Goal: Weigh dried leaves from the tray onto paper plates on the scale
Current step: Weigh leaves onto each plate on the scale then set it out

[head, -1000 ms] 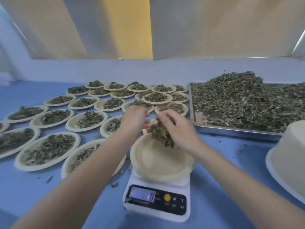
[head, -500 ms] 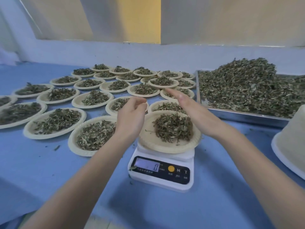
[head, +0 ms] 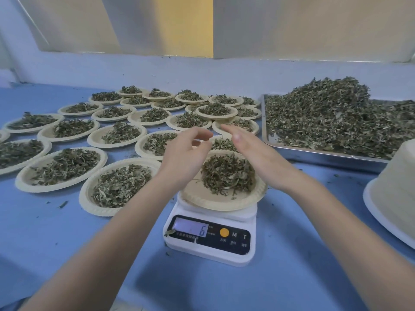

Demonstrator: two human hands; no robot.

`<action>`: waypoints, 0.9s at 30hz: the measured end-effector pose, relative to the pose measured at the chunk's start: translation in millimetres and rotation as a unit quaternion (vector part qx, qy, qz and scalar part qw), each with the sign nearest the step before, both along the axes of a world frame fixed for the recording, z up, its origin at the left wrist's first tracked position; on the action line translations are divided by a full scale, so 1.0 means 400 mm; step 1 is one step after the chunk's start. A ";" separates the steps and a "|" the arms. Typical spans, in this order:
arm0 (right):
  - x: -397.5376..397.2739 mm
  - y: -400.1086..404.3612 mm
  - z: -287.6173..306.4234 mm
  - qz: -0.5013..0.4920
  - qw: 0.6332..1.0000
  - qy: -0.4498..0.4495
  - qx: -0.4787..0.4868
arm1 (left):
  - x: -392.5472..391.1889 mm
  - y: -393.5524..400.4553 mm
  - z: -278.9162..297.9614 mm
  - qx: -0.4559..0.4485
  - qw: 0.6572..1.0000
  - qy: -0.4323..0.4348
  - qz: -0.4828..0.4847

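A white digital scale (head: 211,240) stands at the table's front; its display shows 6. On it rests a paper plate (head: 215,199) carrying a heap of dried leaves (head: 228,173). My left hand (head: 186,153) hovers over the plate's left rim, fingers loosely curled and holding nothing. My right hand (head: 253,151) is above the plate's right side with straight fingers, empty. A steel tray (head: 323,154) piled with dried leaves (head: 336,115) lies at the right.
Several filled paper plates (head: 116,185) cover the blue table to the left and behind the scale. A stack of unused paper plates (head: 395,189) stands at the right edge. A pale wall closes the back.
The leaves left my right hand and now lie on the plate. Both hands stay over it, slightly apart. The display went from 0 to 6.
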State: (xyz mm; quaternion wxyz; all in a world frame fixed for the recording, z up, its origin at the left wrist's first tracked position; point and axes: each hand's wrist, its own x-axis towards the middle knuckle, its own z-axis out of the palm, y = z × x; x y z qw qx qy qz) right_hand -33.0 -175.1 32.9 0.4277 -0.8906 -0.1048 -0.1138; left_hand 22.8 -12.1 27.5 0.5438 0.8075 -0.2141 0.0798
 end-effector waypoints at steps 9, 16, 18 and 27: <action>0.061 -0.101 -0.001 -0.122 0.990 -0.062 -0.042 | 0.043 -0.053 0.006 0.026 0.999 -0.006 -0.036; 0.210 -0.316 -0.017 -0.341 0.894 0.103 -0.273 | 0.095 -0.122 0.029 0.086 0.992 -0.004 -0.092; 0.246 -0.343 -0.020 -0.335 0.864 0.195 -0.321 | 0.110 -0.141 0.034 0.114 0.988 -0.009 -0.102; 0.305 -0.346 0.009 -0.262 0.868 0.239 -0.348 | 0.157 -0.166 0.034 0.133 0.985 -0.017 -0.109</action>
